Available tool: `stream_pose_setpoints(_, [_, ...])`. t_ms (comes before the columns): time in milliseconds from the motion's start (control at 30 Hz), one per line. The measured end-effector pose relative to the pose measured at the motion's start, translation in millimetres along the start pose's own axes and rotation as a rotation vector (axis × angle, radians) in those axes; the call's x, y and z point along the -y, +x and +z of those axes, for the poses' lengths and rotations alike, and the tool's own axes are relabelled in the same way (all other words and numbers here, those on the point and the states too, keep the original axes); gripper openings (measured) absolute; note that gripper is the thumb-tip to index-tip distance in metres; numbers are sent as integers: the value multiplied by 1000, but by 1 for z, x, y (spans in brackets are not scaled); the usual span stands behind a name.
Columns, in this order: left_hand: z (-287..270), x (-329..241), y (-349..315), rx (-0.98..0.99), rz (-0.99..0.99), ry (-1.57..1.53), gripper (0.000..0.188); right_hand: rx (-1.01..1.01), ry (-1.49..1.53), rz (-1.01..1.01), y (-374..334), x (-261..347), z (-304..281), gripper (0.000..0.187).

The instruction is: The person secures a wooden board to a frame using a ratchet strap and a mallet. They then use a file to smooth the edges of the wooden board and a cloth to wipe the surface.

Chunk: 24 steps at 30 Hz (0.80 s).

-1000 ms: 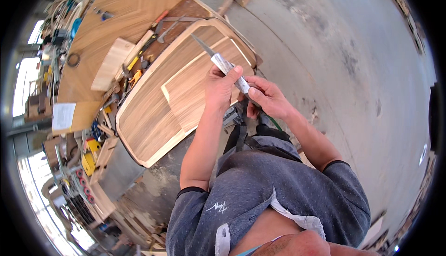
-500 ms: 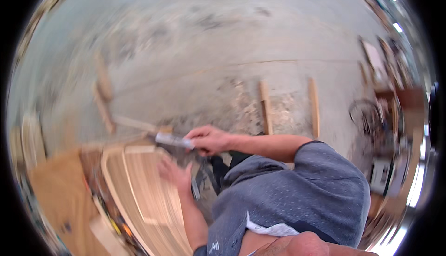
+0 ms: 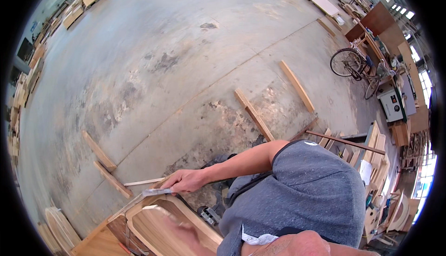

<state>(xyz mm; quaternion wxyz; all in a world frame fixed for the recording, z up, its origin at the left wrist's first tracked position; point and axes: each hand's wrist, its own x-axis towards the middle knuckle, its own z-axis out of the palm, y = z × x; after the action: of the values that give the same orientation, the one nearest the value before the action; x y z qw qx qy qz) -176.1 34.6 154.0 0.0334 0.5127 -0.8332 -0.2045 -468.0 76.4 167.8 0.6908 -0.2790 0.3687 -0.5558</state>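
My right hand (image 3: 186, 181) is closed around a narrow pale grey tool (image 3: 157, 192), whose kind I cannot make out. The tool juts leftward over the far end of a curved wooden panel (image 3: 174, 205) with a raised, rounded rim. My left hand (image 3: 186, 235) is smeared by motion above the panel's recessed middle. A whitish streak lies by its fingers, and whether it holds anything is unclear. Beside the panel's right edge, a metal clamp-like part (image 3: 209, 215) shows below my right forearm.
An orange-brown board (image 3: 100, 246) lies left of the panel. Wooden beams (image 3: 254, 115) rest on the stained concrete floor (image 3: 186, 70). At right stand a bicycle (image 3: 348, 63), a white machine box (image 3: 391, 105) and a rack of wooden parts (image 3: 378, 163). Curved wooden pieces (image 3: 60, 228) stand at lower left.
The view has turned, showing more floor and the right side of the workshop. My right hand still grips the tool, now lower in view. My left hand has shifted down across the panel.
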Motion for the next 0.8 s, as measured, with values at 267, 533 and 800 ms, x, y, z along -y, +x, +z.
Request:
stream_pose_setpoints(267, [-142,143,25,-136,-40,192,67,107,-497,-208,67,-2,52,36])
stream_pose_setpoints(533, [-172,123,90,-277,-259,273,47,-136,-277,102,110,17,65,36])
stream_pose_setpoints(800, [-178,114,95,-176,-375,256,42,-26,-720,-66,194,-6,137,40])
